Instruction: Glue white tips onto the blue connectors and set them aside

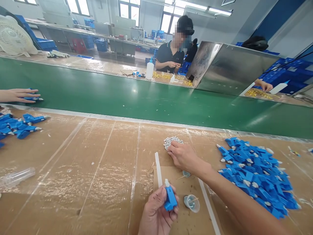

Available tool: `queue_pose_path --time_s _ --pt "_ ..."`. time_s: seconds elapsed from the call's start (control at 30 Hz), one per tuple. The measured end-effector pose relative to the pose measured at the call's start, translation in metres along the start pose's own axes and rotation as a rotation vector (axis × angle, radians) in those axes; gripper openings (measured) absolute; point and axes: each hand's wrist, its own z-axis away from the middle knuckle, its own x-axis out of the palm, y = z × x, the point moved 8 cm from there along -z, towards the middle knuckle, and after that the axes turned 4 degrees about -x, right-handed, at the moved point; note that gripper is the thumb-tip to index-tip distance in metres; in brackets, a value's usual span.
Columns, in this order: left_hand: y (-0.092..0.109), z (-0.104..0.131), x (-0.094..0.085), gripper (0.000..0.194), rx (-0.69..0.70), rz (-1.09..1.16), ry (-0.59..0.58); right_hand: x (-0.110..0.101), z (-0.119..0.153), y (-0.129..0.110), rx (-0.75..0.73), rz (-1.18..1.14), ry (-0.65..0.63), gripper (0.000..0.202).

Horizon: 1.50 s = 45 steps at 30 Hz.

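Note:
My left hand (158, 209) is closed around a blue plastic part (171, 197) with a whitish tip that points away from me. Over at the small heap of grey pieces (168, 141), my right hand (180, 153) has its fingers pinched together at the heap's near edge. Whatever lies between those fingertips is hidden. Just right of my left hand stands a small clear cup (192, 203) with a thin stick in it. A second small cup (186, 173) is partly covered by my right wrist.
Blue parts with whitish tips form a large pile (256, 176) at right and a smaller one (18, 125) at left. A green conveyor belt (110, 94) crosses beyond the table. Another person's hand (22, 95) rests on blue parts there. A co-worker (171, 55) sits opposite.

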Motion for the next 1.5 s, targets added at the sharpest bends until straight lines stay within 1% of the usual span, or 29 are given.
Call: queue_pose_path --time_s 0.1,0.17,0.27,0.3,0.33,0.43,0.47,0.5,0.57,0.63,0.7,0.8,0.93,1.0,1.03,1.1,1.2,1.27,1.37,1.5 --pt "0.002 0.001 -0.001 0.029 -0.014 -0.001 0.013 -0.005 -0.004 -0.003 0.023 -0.084 0.015 0.014" --pt "0.006 0.003 0.001 0.028 -0.009 -0.015 0.029 -0.011 -0.001 -0.003 0.041 -0.186 0.036 0.014" --pt "0.017 0.007 0.012 0.026 0.072 -0.062 0.045 -0.024 0.015 -0.006 0.068 -0.371 0.046 0.020" --pt "0.021 0.008 0.018 0.026 0.109 -0.081 0.042 -0.028 0.023 -0.008 0.090 -0.501 0.047 0.022" --pt "0.024 0.009 0.026 0.025 0.140 -0.105 0.032 -0.031 0.033 -0.010 0.122 -0.690 0.047 0.023" --pt "0.028 0.009 0.052 0.024 0.200 -0.180 -0.017 -0.035 0.062 -0.025 0.249 -1.406 0.046 0.026" --pt "0.028 0.009 0.061 0.024 0.215 -0.205 -0.033 -0.037 0.071 -0.031 0.279 -1.584 0.049 0.028" --pt "0.027 0.008 0.069 0.024 0.232 -0.230 -0.049 -0.039 0.078 -0.036 0.297 -1.683 0.056 0.028" --pt "0.024 0.007 0.083 0.023 0.262 -0.275 -0.075 -0.043 0.090 -0.042 0.322 -1.765 0.092 0.027" --pt "0.019 0.006 0.093 0.023 0.277 -0.312 -0.093 -0.047 0.098 -0.043 0.337 -1.766 0.144 0.026" --pt "0.014 0.006 0.099 0.025 0.283 -0.341 -0.101 -0.052 0.106 -0.040 0.341 -1.730 0.206 0.025" --pt "0.007 0.005 0.102 0.027 0.289 -0.393 -0.105 -0.060 0.116 -0.036 0.329 -1.639 0.284 0.024" --pt "0.003 0.006 0.105 0.027 0.291 -0.443 -0.099 -0.066 0.126 -0.037 0.293 -1.486 0.332 0.022" --pt "0.002 0.007 0.105 0.028 0.268 -0.433 -0.080 -0.071 0.130 -0.037 0.267 -1.402 0.356 0.019" --pt "0.001 0.008 0.104 0.029 0.237 -0.416 -0.062 -0.075 0.131 -0.037 0.250 -1.345 0.370 0.018" --pt "-0.004 0.009 0.101 0.028 0.107 -0.353 -0.012 -0.086 0.134 -0.037 0.182 -1.190 0.395 0.016" --pt "-0.016 0.013 0.097 0.025 -0.152 -0.238 0.030 -0.107 0.136 -0.044 -0.017 -0.887 0.411 0.010" --pt "-0.020 0.016 0.099 0.021 -0.251 -0.189 0.017 -0.116 0.136 -0.050 -0.153 -0.719 0.397 0.009" --pt "-0.021 0.019 0.100 0.018 -0.292 -0.158 -0.010 -0.120 0.136 -0.056 -0.256 -0.595 0.362 0.012" --pt "-0.023 0.019 0.098 0.020 -0.307 -0.150 -0.016 -0.117 0.134 -0.060 -0.298 -0.564 0.319 0.014"
